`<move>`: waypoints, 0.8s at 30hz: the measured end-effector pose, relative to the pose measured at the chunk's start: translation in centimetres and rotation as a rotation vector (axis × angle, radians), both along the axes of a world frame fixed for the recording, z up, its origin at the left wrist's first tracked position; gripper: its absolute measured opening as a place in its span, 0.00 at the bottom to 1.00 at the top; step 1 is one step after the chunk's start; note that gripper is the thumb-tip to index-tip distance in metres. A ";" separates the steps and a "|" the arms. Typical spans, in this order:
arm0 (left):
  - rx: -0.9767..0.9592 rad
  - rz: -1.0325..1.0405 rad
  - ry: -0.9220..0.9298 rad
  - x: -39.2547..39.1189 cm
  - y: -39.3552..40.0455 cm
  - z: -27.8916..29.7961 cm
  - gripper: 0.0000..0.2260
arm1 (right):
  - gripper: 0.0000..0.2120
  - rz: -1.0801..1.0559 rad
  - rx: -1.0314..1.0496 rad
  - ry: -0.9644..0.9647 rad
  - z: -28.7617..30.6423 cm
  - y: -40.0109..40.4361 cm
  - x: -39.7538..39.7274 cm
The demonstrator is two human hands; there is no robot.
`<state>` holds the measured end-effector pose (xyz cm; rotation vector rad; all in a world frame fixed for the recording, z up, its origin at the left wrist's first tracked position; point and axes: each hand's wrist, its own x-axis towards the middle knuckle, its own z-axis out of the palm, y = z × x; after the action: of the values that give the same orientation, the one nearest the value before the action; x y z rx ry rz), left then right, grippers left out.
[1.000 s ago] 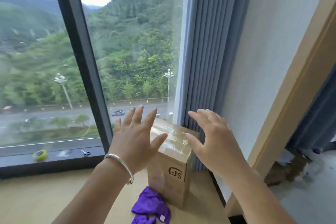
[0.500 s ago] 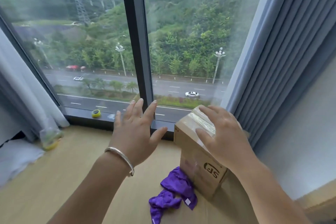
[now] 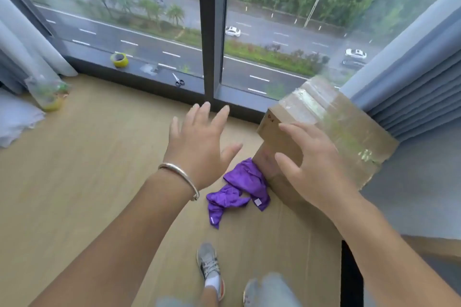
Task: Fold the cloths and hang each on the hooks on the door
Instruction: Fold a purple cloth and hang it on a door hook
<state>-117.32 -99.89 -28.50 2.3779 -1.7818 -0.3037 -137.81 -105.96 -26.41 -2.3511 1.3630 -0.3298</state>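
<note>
Nearest, at 6 o'clock: two feet on the wooden floor (image 3: 74,182), the left in a grey sneaker (image 3: 209,265) with a white sock, the other blurred beside it. Above these, two bare forearms reach forward into the middle of the view. Left hand (image 3: 197,147): held in the air, palm down, fingers (image 3: 203,113) straight and spread wide, holding nothing; a silver bangle (image 3: 180,179) circles the wrist. Right hand (image 3: 316,169): at 3 o'clock of the left hand, fingers (image 3: 290,128) spread and loosely bent, gripping nothing, seen over the near top edge of a cardboard box (image 3: 331,132); contact with the box cannot be told. Purple cloth (image 3: 240,188): crumpled on the floor, touching the foot of the box, lying below and between the two hands, at roughly 5 o'clock of the left hand and 8 o'clock of the right; clear of both sets of fingers; small white labels show on its edges. Cardboard box: upright on the floor at 2 o'clock, top sealed with clear tape. Blue curtain (image 3: 411,87): hanging just behind the box at 2 o'clock. Window sill (image 3: 149,70), at 11 to 12 o'clock: carries a yellow tape roll (image 3: 119,59) and scissors (image 3: 178,80), well apart. Clear plastic bag (image 3: 47,93): on the floor at 9 o'clock, by a pale curtain (image 3: 22,57). Farthest: window glass with a dark frame post (image 3: 212,25); road with cars and trees outside.
</note>
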 end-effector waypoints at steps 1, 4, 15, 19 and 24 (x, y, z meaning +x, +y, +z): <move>0.020 0.002 0.015 0.4 -0.4 -2.1 0.32 | 0.25 0.007 0.036 0.008 -2.1 -0.3 0.6; 0.081 0.028 0.061 1.4 -0.9 -9.3 0.32 | 0.26 0.043 0.131 0.046 -9.5 -1.2 2.3; 0.345 0.146 0.160 1.6 0.7 -42.7 0.32 | 0.25 0.252 0.331 0.180 -44.2 -2.7 5.2; 0.489 0.145 0.235 0.0 2.4 -56.0 0.31 | 0.22 0.314 0.351 0.221 -56.8 -2.0 4.6; 0.600 0.154 0.203 -2.3 5.3 -71.9 0.21 | 0.20 0.403 0.364 0.276 -71.0 -0.6 3.1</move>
<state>-119.64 -94.54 -100.35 2.7076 -1.5577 -1.1525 -134.69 -106.61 -97.40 -2.3359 0.9204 0.3419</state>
